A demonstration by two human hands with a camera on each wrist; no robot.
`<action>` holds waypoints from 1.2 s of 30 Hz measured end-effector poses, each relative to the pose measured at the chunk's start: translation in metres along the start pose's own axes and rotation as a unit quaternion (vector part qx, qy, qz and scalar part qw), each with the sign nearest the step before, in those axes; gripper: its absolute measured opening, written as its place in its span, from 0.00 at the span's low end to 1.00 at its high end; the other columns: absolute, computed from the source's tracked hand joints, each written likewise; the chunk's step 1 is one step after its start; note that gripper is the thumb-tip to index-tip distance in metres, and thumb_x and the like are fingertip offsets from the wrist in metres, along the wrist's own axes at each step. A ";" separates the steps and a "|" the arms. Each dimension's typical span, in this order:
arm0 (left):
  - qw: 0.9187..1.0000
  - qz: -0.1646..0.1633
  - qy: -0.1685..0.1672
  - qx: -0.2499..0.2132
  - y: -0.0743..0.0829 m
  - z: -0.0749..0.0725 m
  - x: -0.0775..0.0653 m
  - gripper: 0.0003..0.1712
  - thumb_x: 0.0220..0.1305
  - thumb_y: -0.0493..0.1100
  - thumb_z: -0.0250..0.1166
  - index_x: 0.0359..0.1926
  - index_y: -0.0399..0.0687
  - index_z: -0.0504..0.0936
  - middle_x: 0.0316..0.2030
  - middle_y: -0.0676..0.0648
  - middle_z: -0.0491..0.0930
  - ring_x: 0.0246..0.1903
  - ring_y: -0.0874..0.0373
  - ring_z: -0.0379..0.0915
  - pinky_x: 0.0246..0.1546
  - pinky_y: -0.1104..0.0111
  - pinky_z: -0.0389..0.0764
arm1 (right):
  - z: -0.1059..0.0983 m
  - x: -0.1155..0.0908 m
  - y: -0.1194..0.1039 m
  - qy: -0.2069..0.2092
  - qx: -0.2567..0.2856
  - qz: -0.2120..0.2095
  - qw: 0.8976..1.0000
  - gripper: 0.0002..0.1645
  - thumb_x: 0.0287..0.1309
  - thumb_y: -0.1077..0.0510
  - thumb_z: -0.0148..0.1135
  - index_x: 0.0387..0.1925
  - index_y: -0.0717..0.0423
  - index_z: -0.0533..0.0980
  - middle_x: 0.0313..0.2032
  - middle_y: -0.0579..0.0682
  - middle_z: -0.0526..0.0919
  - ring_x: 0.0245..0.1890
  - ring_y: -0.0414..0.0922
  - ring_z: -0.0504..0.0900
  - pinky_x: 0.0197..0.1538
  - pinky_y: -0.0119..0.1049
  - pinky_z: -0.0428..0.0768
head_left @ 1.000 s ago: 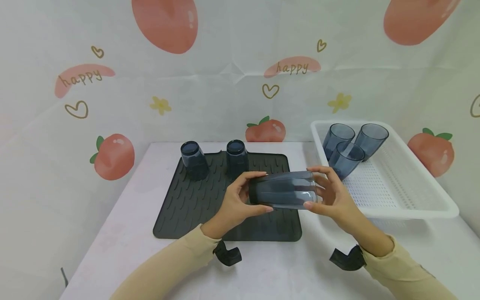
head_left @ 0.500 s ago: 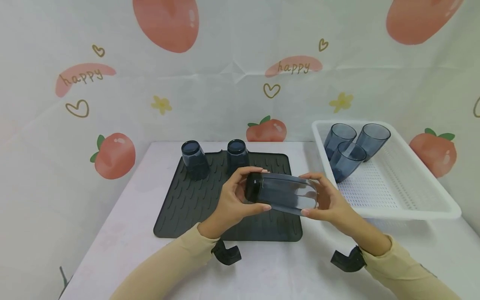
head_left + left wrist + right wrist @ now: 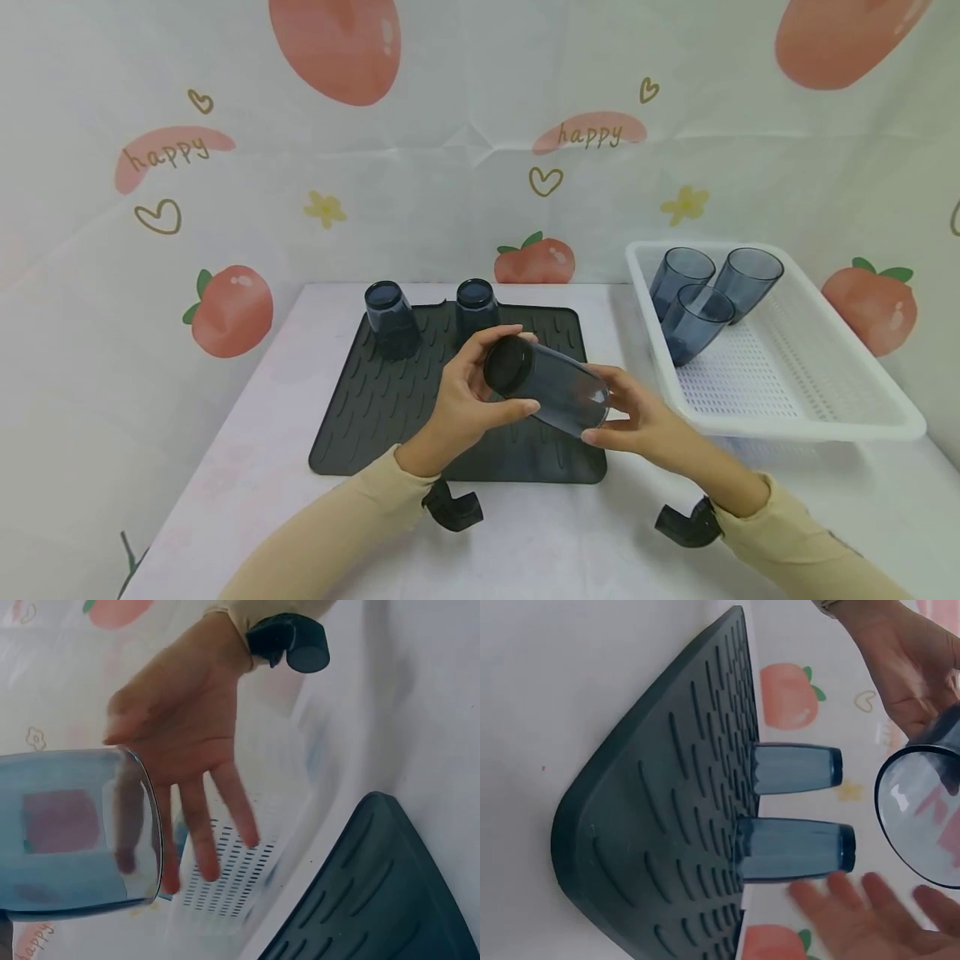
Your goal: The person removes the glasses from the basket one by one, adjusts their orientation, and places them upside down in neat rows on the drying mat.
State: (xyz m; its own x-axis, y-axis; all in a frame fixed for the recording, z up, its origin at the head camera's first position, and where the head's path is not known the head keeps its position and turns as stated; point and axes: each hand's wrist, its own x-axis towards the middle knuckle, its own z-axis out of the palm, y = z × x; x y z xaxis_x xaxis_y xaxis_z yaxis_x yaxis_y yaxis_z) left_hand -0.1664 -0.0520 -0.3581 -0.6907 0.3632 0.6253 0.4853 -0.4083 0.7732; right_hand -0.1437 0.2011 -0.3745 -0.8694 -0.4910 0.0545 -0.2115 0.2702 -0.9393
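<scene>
A blue-grey drinking glass [image 3: 562,387] is held tilted over the dark drying mat [image 3: 360,425], its thick base toward the left and its mouth toward the lower right. My left hand [image 3: 468,400] grips it around the base, thumb in front. At the mouth end, my right hand [image 3: 637,421] has its thumb and fingers about the rim. The left wrist view shows that right hand's palm and spread, straight fingers [image 3: 196,832] beside the rim. Two more glasses, a left one [image 3: 393,323] and a right one [image 3: 476,308], stand upside down on the mat's back part.
To the right stands a white perforated basket [image 3: 810,367] with three upright, leaning glasses [image 3: 697,321] in its left corner. The mat lies on a white-covered table [image 3: 247,483]. A printed backdrop [image 3: 420,167] closes off the rear.
The held glass has turned from nearly level so its base now faces me and its mouth points lower right. My right hand has moved left and slightly down; the left hand has risen slightly.
</scene>
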 end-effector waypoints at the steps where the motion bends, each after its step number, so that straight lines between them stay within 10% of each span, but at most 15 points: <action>1: 1.000 0.000 0.003 0.003 0.000 -0.001 0.000 0.44 0.53 0.38 0.75 0.64 0.28 0.61 0.59 0.48 0.74 0.59 0.56 0.71 0.57 0.69 0.77 | 0.000 0.000 0.001 -0.005 -0.012 0.007 1.000 0.41 0.56 0.61 0.67 0.67 0.61 0.58 0.60 0.62 0.68 0.56 0.58 0.74 0.51 0.39 0.82; 12: 0.999 0.004 0.028 0.026 -0.003 -0.008 0.001 0.44 0.52 0.40 0.75 0.66 0.31 0.64 0.60 0.45 0.74 0.61 0.55 0.70 0.64 0.66 0.70 | 0.000 -0.005 0.003 -0.061 -0.096 0.064 0.992 0.25 0.64 0.51 0.61 0.57 0.61 0.70 0.53 0.57 0.78 0.52 0.54 0.79 0.52 0.55 0.79; 36: 0.989 -0.053 0.056 0.128 -0.003 -0.012 0.007 0.43 0.46 0.24 0.71 0.65 0.37 0.67 0.61 0.35 0.72 0.57 0.58 0.73 0.60 0.65 0.74 | 0.001 -0.006 0.003 -0.115 -0.102 0.072 0.985 0.22 0.65 0.53 0.59 0.55 0.61 0.73 0.50 0.57 0.80 0.45 0.47 0.79 0.44 0.37 0.79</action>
State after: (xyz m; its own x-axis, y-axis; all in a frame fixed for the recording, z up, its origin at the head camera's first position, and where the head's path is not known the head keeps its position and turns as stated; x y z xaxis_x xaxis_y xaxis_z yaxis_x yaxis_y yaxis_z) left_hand -0.1788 -0.0589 -0.3574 -0.7923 0.2923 0.5355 0.5173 -0.1435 0.8437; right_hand -0.1386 0.2041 -0.3781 -0.7776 -0.6037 -0.1755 -0.1983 0.5005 -0.8427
